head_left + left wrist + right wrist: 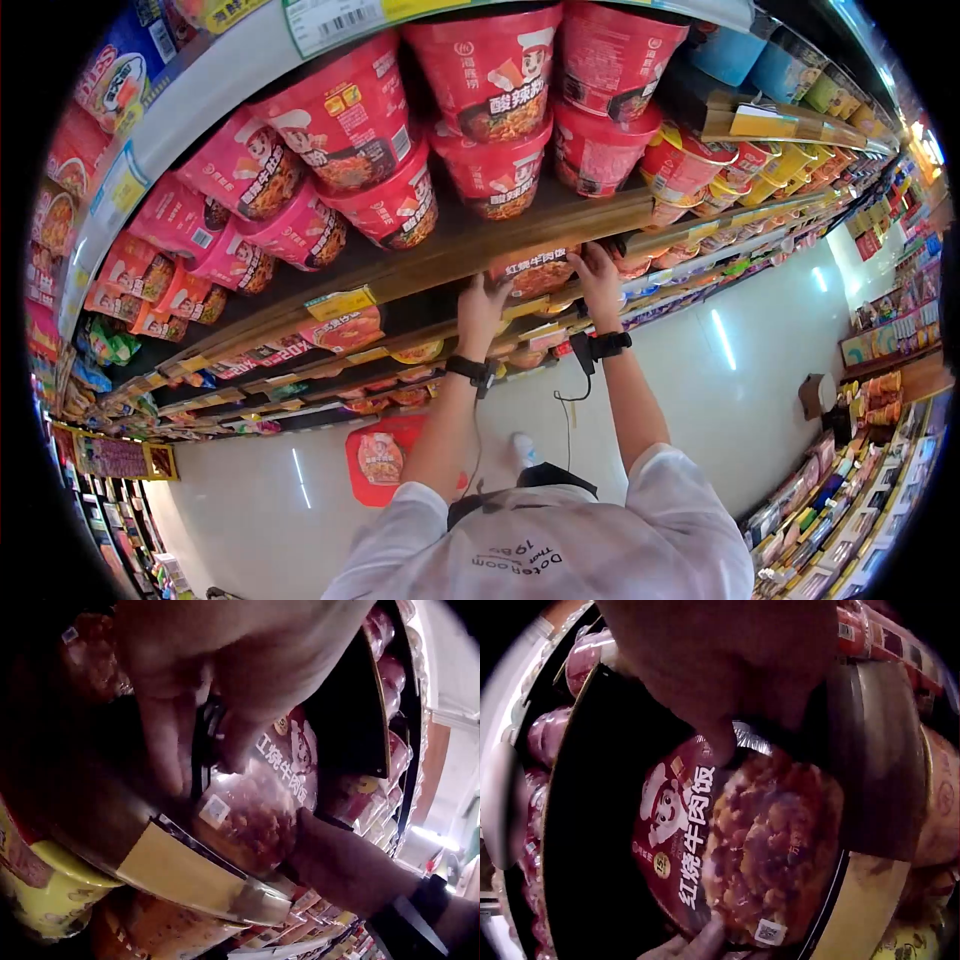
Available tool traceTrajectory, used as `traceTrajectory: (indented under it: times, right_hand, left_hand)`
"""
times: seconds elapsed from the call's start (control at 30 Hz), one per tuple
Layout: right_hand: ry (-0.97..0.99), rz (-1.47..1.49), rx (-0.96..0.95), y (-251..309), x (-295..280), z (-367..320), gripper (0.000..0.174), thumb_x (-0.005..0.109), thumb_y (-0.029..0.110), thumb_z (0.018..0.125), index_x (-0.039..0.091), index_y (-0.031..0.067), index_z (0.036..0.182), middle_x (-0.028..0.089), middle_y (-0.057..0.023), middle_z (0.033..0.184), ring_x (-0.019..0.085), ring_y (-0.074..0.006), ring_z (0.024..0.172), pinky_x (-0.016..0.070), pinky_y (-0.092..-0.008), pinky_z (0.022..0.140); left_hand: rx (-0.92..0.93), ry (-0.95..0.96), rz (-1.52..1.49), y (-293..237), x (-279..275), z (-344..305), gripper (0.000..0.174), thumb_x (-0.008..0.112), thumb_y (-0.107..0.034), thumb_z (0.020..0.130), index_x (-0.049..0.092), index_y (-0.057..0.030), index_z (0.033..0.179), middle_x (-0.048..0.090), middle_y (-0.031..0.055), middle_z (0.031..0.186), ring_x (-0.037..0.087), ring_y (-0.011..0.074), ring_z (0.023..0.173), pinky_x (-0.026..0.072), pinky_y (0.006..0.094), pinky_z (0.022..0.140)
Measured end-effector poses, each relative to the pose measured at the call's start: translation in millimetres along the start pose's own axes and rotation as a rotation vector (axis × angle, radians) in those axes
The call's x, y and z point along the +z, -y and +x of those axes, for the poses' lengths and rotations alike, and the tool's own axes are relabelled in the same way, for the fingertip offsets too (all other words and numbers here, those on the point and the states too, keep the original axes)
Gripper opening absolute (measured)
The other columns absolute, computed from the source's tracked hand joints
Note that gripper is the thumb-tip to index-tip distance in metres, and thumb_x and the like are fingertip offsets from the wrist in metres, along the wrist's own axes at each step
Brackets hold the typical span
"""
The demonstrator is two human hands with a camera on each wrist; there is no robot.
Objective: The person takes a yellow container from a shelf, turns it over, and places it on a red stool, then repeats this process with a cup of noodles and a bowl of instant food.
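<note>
A sealed instant braised-beef rice tub (538, 272), dark red with a food picture on its lid, stands at the front of a middle shelf. My left hand (482, 308) grips its left side and my right hand (598, 280) its right side. In the left wrist view, the left hand (247, 660) bends over the rim of the rice tub (262, 817), with the right hand (337, 855) at the opposite side. From the right wrist, the lid of the rice tub (765, 847) faces the camera; the right hand's fingers (720, 746) lie at its edge.
Stacked red noodle tubs (490, 90) fill the shelf above, whose wooden edge (420, 255) overhangs the hands. A yellow price label (176, 866) lines the shelf front. A red basket (370, 470) holding a similar pack stands on the floor at left.
</note>
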State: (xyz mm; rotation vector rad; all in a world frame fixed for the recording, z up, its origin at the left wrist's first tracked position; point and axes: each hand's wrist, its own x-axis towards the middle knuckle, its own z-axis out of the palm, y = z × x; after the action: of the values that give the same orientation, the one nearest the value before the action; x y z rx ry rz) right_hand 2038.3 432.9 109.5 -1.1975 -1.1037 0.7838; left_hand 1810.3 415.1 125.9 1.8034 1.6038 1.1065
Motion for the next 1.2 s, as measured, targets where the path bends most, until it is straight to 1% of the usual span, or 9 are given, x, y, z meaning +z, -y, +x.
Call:
traceTrajectory:
  times: [0.13, 0.23, 0.47, 0.7, 0.8, 0.83, 0.93, 0.97, 1.2]
  right_hand:
    - [0.009, 0.085, -0.038, 13.0, 3.5, 2.2, 0.026, 0.071, 0.011, 0.091, 0.065, -0.0052, 0.111, 0.067, -0.0027, 0.090, 0.058, -0.0084, 0.082, 0.0475, -0.0241, 0.074]
    - [-0.021, 0.135, -0.060, 35.1, 9.7, -0.7, 0.026, 0.071, 0.010, 0.091, 0.064, -0.0062, 0.110, 0.065, -0.0030, 0.087, 0.057, -0.0091, 0.080, 0.0468, -0.0253, 0.073]
    - [-0.056, -0.061, -0.015, 54.4, 7.8, -25.0, 0.030, 0.072, 0.012, 0.091, 0.063, -0.0081, 0.110, 0.064, -0.0034, 0.091, 0.055, -0.0095, 0.083, 0.0467, -0.0254, 0.074]
    - [0.031, 0.092, 0.085, 84.3, 16.2, -81.1, 0.038, 0.074, 0.013, 0.090, 0.060, -0.0088, 0.118, 0.063, -0.0031, 0.096, 0.054, -0.0081, 0.083, 0.0458, -0.0229, 0.073]
    - [0.073, 0.109, 0.136, 81.5, 21.6, -103.8, 0.038, 0.074, 0.012, 0.090, 0.059, -0.0083, 0.119, 0.063, -0.0042, 0.099, 0.057, -0.0076, 0.087, 0.0472, -0.0230, 0.075]
    - [0.090, 0.134, 0.129, 82.9, 25.9, -110.4, 0.038, 0.074, 0.012, 0.090, 0.060, -0.0081, 0.119, 0.064, -0.0044, 0.100, 0.058, -0.0076, 0.088, 0.0478, -0.0232, 0.076]
    - [0.143, 0.104, 0.156, 78.2, 33.9, -129.7, 0.037, 0.074, 0.013, 0.090, 0.060, -0.0072, 0.118, 0.065, -0.0048, 0.099, 0.060, -0.0079, 0.089, 0.0492, -0.0241, 0.077]
    - [0.161, 0.078, 0.172, 76.8, 37.0, -135.3, 0.037, 0.074, 0.013, 0.090, 0.060, -0.0070, 0.118, 0.066, -0.0049, 0.098, 0.060, -0.0081, 0.089, 0.0496, -0.0244, 0.077]
    - [0.229, 0.066, 0.093, 86.7, 74.5, -178.0, 0.035, 0.073, 0.012, 0.090, 0.061, -0.0060, 0.118, 0.067, -0.0058, 0.099, 0.061, -0.0095, 0.086, 0.0497, -0.0245, 0.076]
  left_hand:
    - [-0.089, -0.026, -0.109, -21.8, -9.2, -1.7, 0.038, 0.074, -0.021, 0.087, 0.059, 0.0007, 0.115, 0.073, 0.0159, 0.091, 0.072, 0.0313, 0.083, 0.0547, 0.0370, 0.069]
    - [-0.141, -0.032, -0.351, -20.5, -8.4, -1.8, 0.034, 0.073, -0.018, 0.088, 0.061, 0.0010, 0.112, 0.073, 0.0154, 0.090, 0.074, 0.0244, 0.080, 0.0546, 0.0337, 0.067]
    - [-0.109, 0.021, -0.262, -46.2, -51.0, -28.7, 0.030, 0.071, -0.014, 0.090, 0.061, 0.0024, 0.113, 0.075, 0.0118, 0.088, 0.074, 0.0161, 0.079, 0.0530, 0.0273, 0.066]
    - [-0.220, 0.067, -0.306, -72.4, -97.4, -75.1, 0.035, 0.069, -0.009, 0.091, 0.058, 0.0014, 0.123, 0.074, 0.0110, 0.103, 0.071, 0.0143, 0.090, 0.0528, 0.0277, 0.077]
    - [-0.245, 0.090, -0.269, -47.8, -106.4, -97.0, 0.035, 0.068, -0.006, 0.091, 0.058, 0.0011, 0.124, 0.074, 0.0100, 0.103, 0.070, 0.0138, 0.091, 0.0534, 0.0269, 0.077]
    - [-0.075, 0.013, -0.226, -40.8, -108.1, -105.2, 0.036, 0.069, -0.005, 0.090, 0.058, 0.0005, 0.124, 0.074, 0.0093, 0.102, 0.071, 0.0126, 0.084, 0.0550, 0.0262, 0.072]
    - [-0.158, 0.055, -0.237, -18.3, -120.4, -125.7, 0.035, 0.068, -0.003, 0.090, 0.058, 0.0002, 0.124, 0.073, 0.0080, 0.100, 0.071, 0.0119, 0.081, 0.0561, 0.0256, 0.068]
    - [-0.202, 0.006, -0.261, -15.7, -123.7, -134.2, 0.036, 0.073, -0.012, 0.087, 0.062, -0.0043, 0.121, 0.075, 0.0103, 0.096, 0.073, 0.0148, 0.081, 0.0539, 0.0285, 0.070]
    - [-0.270, -0.007, -0.223, 15.2, -164.0, -182.7, 0.036, 0.069, -0.008, 0.090, 0.059, -0.0008, 0.124, 0.073, 0.0097, 0.097, 0.071, 0.0136, 0.082, 0.0560, 0.0268, 0.068]
